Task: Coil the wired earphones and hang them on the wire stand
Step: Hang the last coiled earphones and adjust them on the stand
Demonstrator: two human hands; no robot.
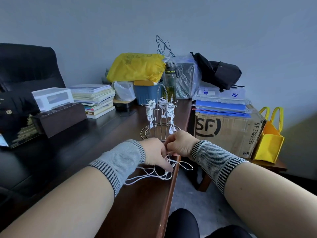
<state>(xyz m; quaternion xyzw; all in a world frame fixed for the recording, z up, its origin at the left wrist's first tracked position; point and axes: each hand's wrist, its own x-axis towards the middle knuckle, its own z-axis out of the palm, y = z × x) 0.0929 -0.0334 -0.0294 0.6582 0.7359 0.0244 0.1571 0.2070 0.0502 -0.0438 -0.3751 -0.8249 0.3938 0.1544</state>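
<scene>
Both hands meet at the desk edge (pixel 173 186): left hand (pixel 155 154) and right hand (pixel 180 143) pinch loose white earphones (pixel 154 176), whose cord trails back-left toward the person. The wire stand (pixel 160 121), already hung with coiled sets, rises just beyond the knuckles

"SF EXPRESS" on carton (pixel 228 133).

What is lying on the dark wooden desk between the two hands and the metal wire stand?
Nothing: in the head view the hands, left and right, holding the white wired earphones, reach the metal wire stand base.
</scene>
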